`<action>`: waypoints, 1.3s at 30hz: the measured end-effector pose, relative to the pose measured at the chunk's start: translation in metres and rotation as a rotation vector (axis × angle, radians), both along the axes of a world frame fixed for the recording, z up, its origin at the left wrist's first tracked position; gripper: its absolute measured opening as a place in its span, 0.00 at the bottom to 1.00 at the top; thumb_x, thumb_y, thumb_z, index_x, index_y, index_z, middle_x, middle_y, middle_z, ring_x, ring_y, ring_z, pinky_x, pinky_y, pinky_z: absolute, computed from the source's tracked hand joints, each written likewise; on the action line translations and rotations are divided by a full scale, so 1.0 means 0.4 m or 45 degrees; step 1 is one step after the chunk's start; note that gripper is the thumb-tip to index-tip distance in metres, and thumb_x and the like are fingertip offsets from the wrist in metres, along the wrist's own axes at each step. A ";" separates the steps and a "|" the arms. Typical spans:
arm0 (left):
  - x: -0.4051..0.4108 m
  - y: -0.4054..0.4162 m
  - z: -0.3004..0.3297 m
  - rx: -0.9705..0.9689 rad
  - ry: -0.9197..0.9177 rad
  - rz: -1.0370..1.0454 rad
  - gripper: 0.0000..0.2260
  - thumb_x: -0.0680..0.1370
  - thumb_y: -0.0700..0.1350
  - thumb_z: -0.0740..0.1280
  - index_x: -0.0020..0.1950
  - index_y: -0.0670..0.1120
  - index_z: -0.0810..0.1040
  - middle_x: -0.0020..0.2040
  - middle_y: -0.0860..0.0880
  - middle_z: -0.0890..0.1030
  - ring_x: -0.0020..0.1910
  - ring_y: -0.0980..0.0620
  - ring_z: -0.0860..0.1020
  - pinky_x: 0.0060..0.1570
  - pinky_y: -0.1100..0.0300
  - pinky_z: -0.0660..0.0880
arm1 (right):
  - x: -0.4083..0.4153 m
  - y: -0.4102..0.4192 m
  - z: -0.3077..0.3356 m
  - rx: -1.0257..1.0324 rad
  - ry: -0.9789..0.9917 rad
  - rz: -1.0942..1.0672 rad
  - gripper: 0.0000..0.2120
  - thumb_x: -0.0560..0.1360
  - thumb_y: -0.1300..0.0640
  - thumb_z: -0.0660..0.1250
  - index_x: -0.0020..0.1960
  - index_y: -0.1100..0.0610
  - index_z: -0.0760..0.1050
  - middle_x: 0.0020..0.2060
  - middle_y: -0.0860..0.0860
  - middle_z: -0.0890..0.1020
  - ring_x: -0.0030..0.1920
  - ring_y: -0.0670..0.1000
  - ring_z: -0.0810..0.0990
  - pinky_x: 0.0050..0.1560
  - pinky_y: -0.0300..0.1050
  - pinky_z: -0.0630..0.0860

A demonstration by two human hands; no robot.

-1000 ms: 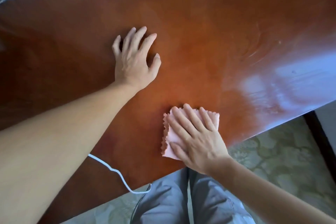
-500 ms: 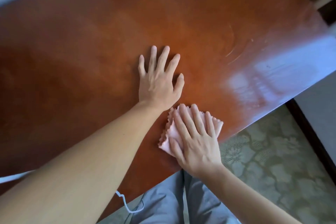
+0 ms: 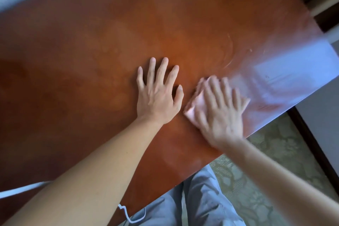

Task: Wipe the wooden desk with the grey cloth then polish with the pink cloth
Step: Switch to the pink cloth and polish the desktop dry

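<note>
The glossy reddish-brown wooden desk is filling most of the frame, running from the upper left to the right edge, where a pale blue-white reflection is lying across its surface. Faint curved smear marks are showing on the wood right of centre.

The left hand is lying palm down on the desk at the centre of the frame. Its fingers are straight and slightly spread, and it is holding nothing. Its bare forearm is extending to the lower left corner.

The right hand is lying just right of the left hand, without touching it, near the desk's front edge. It is pressing flat on the small pink cloth with extended fingers; the fingers are not curling round the fabric. This hand is blurred, so finer detail of the contact cannot be told. The pink cloth is lying on the desk under the palm, with its left part and upper corner showing beyond the hand.

A thin white cable is hanging at the lower centre of the frame, beside the grey trousers of the person. A patterned greenish floor covering is showing at the lower right.
</note>
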State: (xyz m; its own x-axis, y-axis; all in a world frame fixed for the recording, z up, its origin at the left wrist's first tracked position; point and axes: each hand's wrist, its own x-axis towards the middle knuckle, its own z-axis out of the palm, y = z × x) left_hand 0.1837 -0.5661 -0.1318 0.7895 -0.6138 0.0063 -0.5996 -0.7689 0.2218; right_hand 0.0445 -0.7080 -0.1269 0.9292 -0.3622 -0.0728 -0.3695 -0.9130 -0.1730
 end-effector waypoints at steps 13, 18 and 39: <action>0.001 -0.001 0.001 -0.016 -0.002 0.005 0.24 0.82 0.55 0.56 0.77 0.51 0.70 0.80 0.45 0.65 0.81 0.39 0.58 0.77 0.34 0.53 | 0.123 -0.207 0.004 -0.010 0.007 0.203 0.32 0.82 0.41 0.51 0.82 0.55 0.59 0.81 0.53 0.59 0.82 0.58 0.53 0.79 0.62 0.50; -0.003 0.003 0.000 -0.015 -0.017 0.008 0.23 0.83 0.54 0.56 0.77 0.51 0.70 0.80 0.46 0.66 0.81 0.40 0.59 0.77 0.34 0.54 | 0.170 -0.136 -0.003 -0.027 0.045 0.344 0.32 0.84 0.41 0.48 0.83 0.55 0.53 0.83 0.53 0.55 0.82 0.58 0.49 0.80 0.63 0.46; -0.005 -0.006 0.003 -0.044 -0.008 0.126 0.24 0.81 0.54 0.60 0.75 0.46 0.73 0.79 0.45 0.68 0.80 0.43 0.62 0.77 0.38 0.56 | 0.312 -0.220 0.018 -0.095 0.193 1.184 0.34 0.83 0.39 0.46 0.83 0.57 0.50 0.82 0.54 0.54 0.82 0.59 0.49 0.80 0.65 0.48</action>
State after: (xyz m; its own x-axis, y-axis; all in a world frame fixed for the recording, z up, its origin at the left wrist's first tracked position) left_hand 0.1817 -0.5684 -0.1305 0.8460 -0.5323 0.0311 -0.5227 -0.8163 0.2457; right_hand 0.1692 -0.7958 -0.1197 0.8304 0.5106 -0.2231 0.4984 -0.8596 -0.1123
